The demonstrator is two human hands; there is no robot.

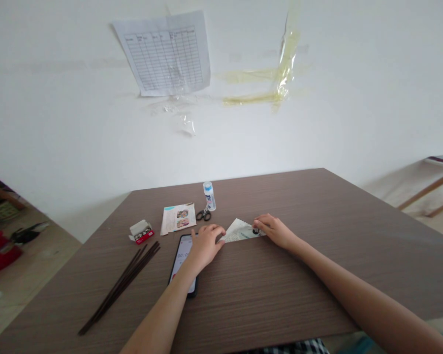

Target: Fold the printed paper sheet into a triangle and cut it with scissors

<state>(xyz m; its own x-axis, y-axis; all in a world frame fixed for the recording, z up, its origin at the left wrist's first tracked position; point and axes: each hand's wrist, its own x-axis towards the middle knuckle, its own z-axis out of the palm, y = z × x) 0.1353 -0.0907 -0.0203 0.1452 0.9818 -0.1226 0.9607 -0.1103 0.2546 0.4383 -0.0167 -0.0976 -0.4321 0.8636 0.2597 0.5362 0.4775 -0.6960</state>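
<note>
White wall (354,128) behind a brown desk (280,300)

Sticks (121,287) lie bundled at left, perhaps to stay together. The phone (177,264) is face-up, presumably for reading its timer. Left hand (206,242) and right hand (275,230) hold opposite ends of the paper (239,232) at mid-desk, each grip narrow, likely keeping it steady. Booklet (177,218), box (142,232), bottle (209,197) and scissors (204,215) sit beyond, seemingly within reach.
</note>
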